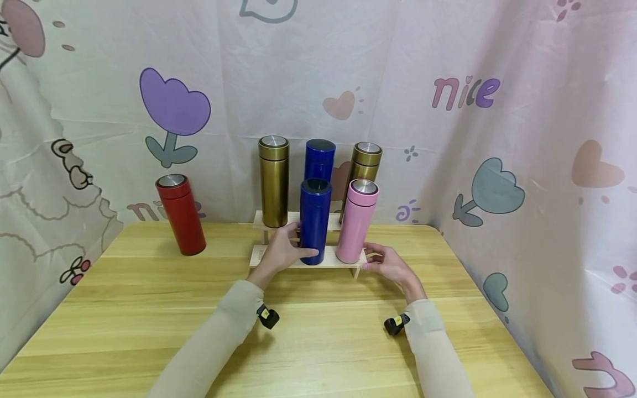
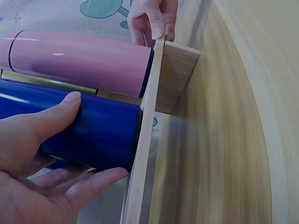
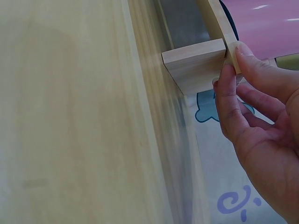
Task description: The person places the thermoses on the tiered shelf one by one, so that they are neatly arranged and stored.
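Observation:
My left hand (image 1: 281,254) grips the lower part of a blue thermos (image 1: 314,224), its thumb across the front. The thermos is upright on the lower step of a wooden two-step stand (image 1: 256,256). In the left wrist view, the base of the blue thermos (image 2: 105,133) meets the step board (image 2: 148,105). At the right end of that step, my right hand (image 1: 393,266) pinches the board edge between thumb and fingers, as the right wrist view shows beside the stand's leg (image 3: 198,67). A pink thermos (image 1: 356,224) is on the same step, between both hands.
Behind, on the upper step, are a gold thermos (image 1: 274,182), another blue thermos (image 1: 319,157) and a second gold thermos (image 1: 366,157), partly hidden. A red thermos (image 1: 181,215) is on the wooden table (image 1: 328,342) at left. A patterned curtain (image 1: 298,72) hangs behind.

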Demonstrator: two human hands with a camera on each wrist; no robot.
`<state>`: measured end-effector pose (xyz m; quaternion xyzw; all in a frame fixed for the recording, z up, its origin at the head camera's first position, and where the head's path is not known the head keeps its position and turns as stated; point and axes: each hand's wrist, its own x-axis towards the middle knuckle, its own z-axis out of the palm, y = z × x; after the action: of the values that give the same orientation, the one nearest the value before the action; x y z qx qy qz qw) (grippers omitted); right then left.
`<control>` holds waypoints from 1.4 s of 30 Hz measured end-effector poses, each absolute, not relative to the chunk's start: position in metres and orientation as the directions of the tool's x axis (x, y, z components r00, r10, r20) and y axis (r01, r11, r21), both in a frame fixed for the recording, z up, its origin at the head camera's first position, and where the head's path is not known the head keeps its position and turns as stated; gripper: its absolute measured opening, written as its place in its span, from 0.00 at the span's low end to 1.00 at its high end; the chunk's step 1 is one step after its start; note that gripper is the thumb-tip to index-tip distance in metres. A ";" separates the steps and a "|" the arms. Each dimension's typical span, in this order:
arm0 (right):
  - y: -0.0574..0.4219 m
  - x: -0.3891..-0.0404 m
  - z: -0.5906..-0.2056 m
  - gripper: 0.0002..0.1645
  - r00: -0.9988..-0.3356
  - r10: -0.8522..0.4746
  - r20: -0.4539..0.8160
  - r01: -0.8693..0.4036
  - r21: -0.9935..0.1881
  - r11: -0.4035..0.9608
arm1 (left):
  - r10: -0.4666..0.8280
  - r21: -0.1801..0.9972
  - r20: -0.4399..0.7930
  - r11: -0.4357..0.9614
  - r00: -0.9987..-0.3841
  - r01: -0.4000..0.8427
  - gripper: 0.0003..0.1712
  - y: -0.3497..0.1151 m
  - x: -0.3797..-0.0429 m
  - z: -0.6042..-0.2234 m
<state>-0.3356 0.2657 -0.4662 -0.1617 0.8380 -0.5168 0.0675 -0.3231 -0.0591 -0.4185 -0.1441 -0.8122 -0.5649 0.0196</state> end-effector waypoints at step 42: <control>0.266 -0.335 -0.467 0.42 -0.935 -0.349 0.057 -0.206 -0.889 0.409 | 0.225 0.905 0.186 0.339 -0.956 0.256 0.47 -0.059 -0.322 -0.424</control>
<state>-0.3353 0.2659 -0.4667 -0.1659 0.8364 -0.5178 0.0688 -0.3218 -0.0590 -0.4238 -0.1470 -0.8182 -0.5557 0.0137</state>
